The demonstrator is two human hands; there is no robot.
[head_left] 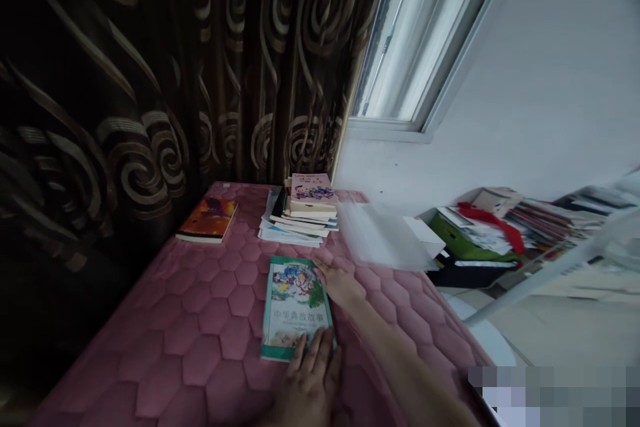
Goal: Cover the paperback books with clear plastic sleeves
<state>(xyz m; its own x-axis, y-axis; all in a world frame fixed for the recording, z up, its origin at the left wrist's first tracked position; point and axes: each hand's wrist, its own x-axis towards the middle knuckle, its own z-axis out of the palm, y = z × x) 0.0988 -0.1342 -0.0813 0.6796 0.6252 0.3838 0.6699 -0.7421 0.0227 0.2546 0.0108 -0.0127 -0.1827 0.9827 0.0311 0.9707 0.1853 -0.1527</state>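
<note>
A book (295, 310) with a green border, a colourful picture and Chinese characters on its cover lies flat and closed on the pink quilted surface (200, 327). My left hand (313, 374) rests palm down over its lower right corner, fingers stretched and slightly apart. At the upper right edge of the same book, my right hand (343, 287) has its fingers drawn together against the corner. The fingers' undersides are hidden.
Behind the book stands a stack of books and papers (300, 230), topped by a pink book (313, 188). An orange book (207, 219) lies left, beside a dark patterned curtain (240, 80). Translucent plastic (380, 234) lies right. A box of papers (465, 240) is beyond.
</note>
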